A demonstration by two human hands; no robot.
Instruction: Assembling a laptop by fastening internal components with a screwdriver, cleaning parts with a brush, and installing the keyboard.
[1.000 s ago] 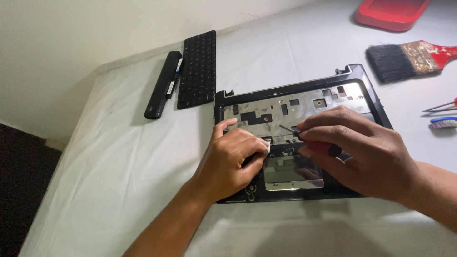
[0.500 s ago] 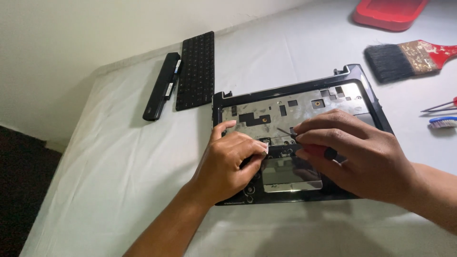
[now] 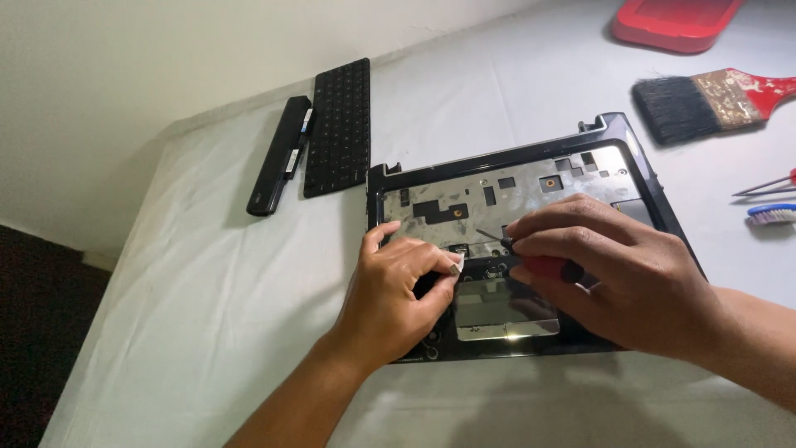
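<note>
A black laptop base [image 3: 497,170] lies on the white table with its keyboard removed, showing a silver metal plate with cut-outs. My left hand [image 3: 394,299] rests on the palm rest left of the touchpad [image 3: 502,307], its fingertips pinching a small white strip by a connector. My right hand [image 3: 605,278] grips a small screwdriver [image 3: 543,265] with a red and black handle; its thin tip points left towards the connector above the touchpad.
A detached black keyboard [image 3: 337,124] and a long black battery [image 3: 280,153] lie at the back left. A red-handled paintbrush [image 3: 709,99], a red tray [image 3: 676,21], a toothbrush head [image 3: 771,214] and a thin tool [image 3: 763,184] sit to the right.
The view has shifted slightly. Both hands stay over the middle of the laptop base, with only small finger movements around the connector.
</note>
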